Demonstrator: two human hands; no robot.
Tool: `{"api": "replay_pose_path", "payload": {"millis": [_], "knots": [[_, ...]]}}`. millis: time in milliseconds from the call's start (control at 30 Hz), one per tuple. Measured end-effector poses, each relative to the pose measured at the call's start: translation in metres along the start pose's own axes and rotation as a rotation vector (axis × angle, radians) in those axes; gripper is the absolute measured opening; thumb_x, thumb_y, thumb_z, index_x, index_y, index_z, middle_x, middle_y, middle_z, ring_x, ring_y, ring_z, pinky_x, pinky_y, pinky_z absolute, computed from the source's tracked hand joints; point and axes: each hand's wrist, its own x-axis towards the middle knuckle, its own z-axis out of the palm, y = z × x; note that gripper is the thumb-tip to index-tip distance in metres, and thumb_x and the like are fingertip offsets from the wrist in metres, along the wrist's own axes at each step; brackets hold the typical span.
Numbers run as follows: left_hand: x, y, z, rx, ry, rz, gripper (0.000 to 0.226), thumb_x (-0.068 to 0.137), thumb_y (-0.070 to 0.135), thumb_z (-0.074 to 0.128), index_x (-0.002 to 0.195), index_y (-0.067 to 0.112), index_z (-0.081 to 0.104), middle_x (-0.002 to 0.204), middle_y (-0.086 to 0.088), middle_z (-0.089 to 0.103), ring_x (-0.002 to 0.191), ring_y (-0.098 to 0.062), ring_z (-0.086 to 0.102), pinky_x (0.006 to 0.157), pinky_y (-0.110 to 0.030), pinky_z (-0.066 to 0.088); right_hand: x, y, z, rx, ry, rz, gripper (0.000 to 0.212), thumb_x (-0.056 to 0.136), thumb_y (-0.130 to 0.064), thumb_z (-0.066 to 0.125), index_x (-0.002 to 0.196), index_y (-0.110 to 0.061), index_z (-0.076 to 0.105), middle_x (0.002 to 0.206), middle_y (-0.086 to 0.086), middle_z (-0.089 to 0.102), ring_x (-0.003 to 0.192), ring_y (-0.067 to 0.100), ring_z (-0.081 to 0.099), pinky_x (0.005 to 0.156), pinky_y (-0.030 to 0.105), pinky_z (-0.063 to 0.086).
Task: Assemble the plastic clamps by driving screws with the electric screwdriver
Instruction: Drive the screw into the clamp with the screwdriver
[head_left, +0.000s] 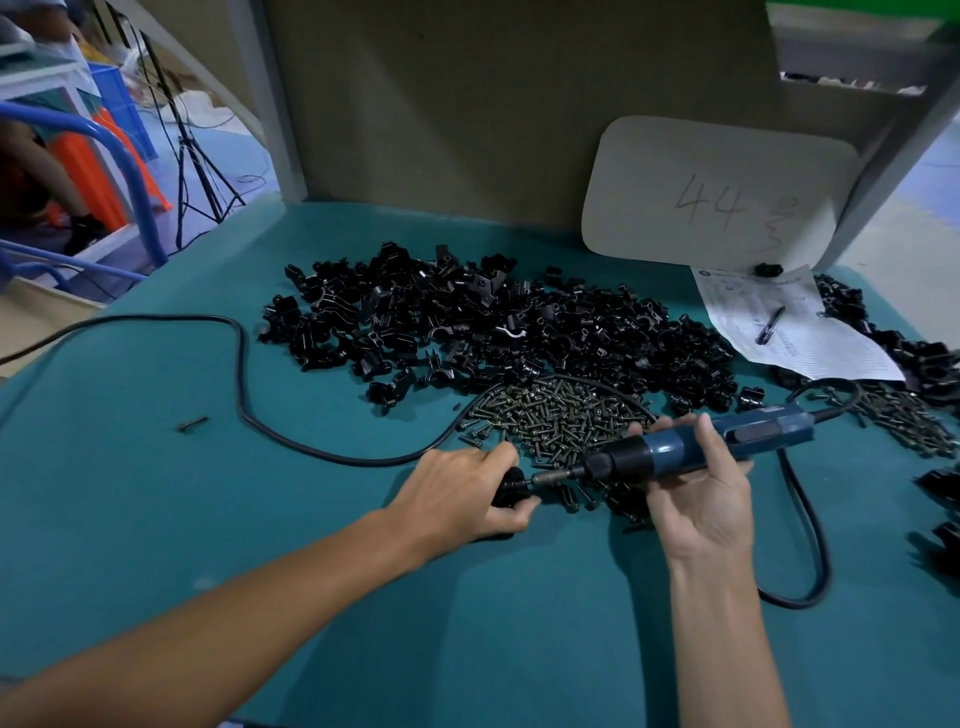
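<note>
My left hand (462, 493) pinches a black clamp (511, 491); my right hand (696, 488) grips the smooth blue screwdriver (727, 441); bare teal table (156, 519) lies left.

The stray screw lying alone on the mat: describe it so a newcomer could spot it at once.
Start at the big heap of black clamp parts on the teal mat, then follow the black power cord looping down its left side. Just left of that loop lies the stray screw. Unlike the screws piled by the hands, it sits alone on bare mat.
</note>
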Motion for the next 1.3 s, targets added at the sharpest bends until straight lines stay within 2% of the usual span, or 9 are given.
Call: {"api": "replay_pose_path", "payload": {"millis": [133,200,300,400,567,767,933,1100,1300], "knots": [[0.0010,-0.0007,0.0008,-0.004,-0.025,-0.004,0.046,0.086,0.061,0.041,0.092,0.017,0.050,0.064,0.010,0.055,0.051,-0.013,0.042,0.046,-0.025,0.026,0.0004,0.0017,0.0010,0.022,-0.017,-0.003,0.102,0.078,-0.015,0.074,0.162,-0.021,0.018,0.104,0.007,0.062,0.090,0.019,0.068,0.073,0.043,0.063],[0.0010,-0.0009,0.0010,-0.006,-0.029,-0.005,0.046,0.086,0.062,0.040,0.092,0.017,0.050,0.065,0.010,0.056,0.051,-0.013,0.043,0.046,-0.025,0.026,0.0002,0.0029,-0.0009,0.025,-0.016,-0.006,0.097,0.081,-0.018,0.074,0.162,-0.021,0.021,0.107,0.006,0.061,0.101,0.021,0.062,0.072,0.039,0.062],[0.0007,-0.0013,0.0008,-0.009,-0.016,-0.016,0.046,0.086,0.061,0.041,0.091,0.017,0.050,0.063,0.011,0.054,0.050,-0.012,0.042,0.045,-0.025,0.025,-0.0008,0.0034,-0.0033,0.033,-0.018,-0.014,0.070,0.089,-0.038,0.071,0.149,-0.017,0.042,0.112,0.005,0.057,0.103,0.020,0.060,0.075,0.036,0.062],[0.0010,-0.0013,0.0009,-0.007,-0.024,-0.019,0.046,0.086,0.061,0.040,0.092,0.017,0.051,0.065,0.010,0.056,0.051,-0.012,0.043,0.045,-0.026,0.027,-0.0008,0.0005,-0.0029,0.078,-0.038,0.025,0.043,0.094,-0.048,0.065,0.123,-0.018,0.054,0.094,0.000,0.060,0.088,0.016,0.062,0.073,0.036,0.062],[0.0011,-0.0013,-0.0013,0.002,-0.016,-0.003,0.041,0.089,0.059,0.040,0.088,0.018,0.049,0.066,0.010,0.057,0.053,-0.012,0.045,0.044,-0.026,0.028,-0.0003,0.0050,-0.0003,0.016,0.025,-0.038,0.078,0.088,-0.036,0.068,0.155,-0.022,0.032,0.104,0.003,0.054,0.096,0.018,0.058,0.086,0.048,0.059],[0.0002,-0.0008,-0.0017,-0.013,-0.010,0.009,0.042,0.090,0.058,0.042,0.089,0.017,0.050,0.067,0.010,0.060,0.053,-0.012,0.047,0.045,-0.026,0.026,0.0019,0.0057,-0.0025,0.038,0.024,-0.015,0.090,0.083,-0.036,0.071,0.159,-0.021,0.027,0.103,0.003,0.053,0.095,0.018,0.058,0.073,0.041,0.062],[0.0003,0.0000,-0.0021,-0.016,-0.001,0.008,0.043,0.089,0.058,0.041,0.089,0.016,0.052,0.068,0.009,0.061,0.054,-0.013,0.051,0.044,-0.026,0.031,0.0043,0.0076,-0.0049,0.055,0.036,-0.025,0.088,0.083,-0.037,0.070,0.158,-0.021,0.028,0.104,0.003,0.053,0.096,0.018,0.059,0.077,0.044,0.062],[0.0004,0.0000,-0.0020,-0.018,-0.006,0.006,0.044,0.090,0.058,0.041,0.091,0.016,0.052,0.070,0.009,0.061,0.056,-0.013,0.053,0.045,-0.027,0.034,0.0027,0.0038,-0.0033,0.046,0.009,0.006,0.063,0.087,-0.041,0.068,0.141,-0.023,0.041,0.101,0.002,0.055,0.092,0.016,0.060,0.074,0.037,0.062],[0.0007,-0.0004,-0.0017,-0.014,0.012,0.000,0.043,0.091,0.057,0.045,0.090,0.015,0.052,0.067,0.009,0.059,0.053,-0.013,0.049,0.042,-0.028,0.036,0.0038,0.0058,-0.0040,-0.012,0.078,-0.028,0.059,0.100,-0.010,0.062,0.152,-0.019,0.036,0.129,0.013,0.061,0.108,0.023,0.071,0.080,0.043,0.063]]}}
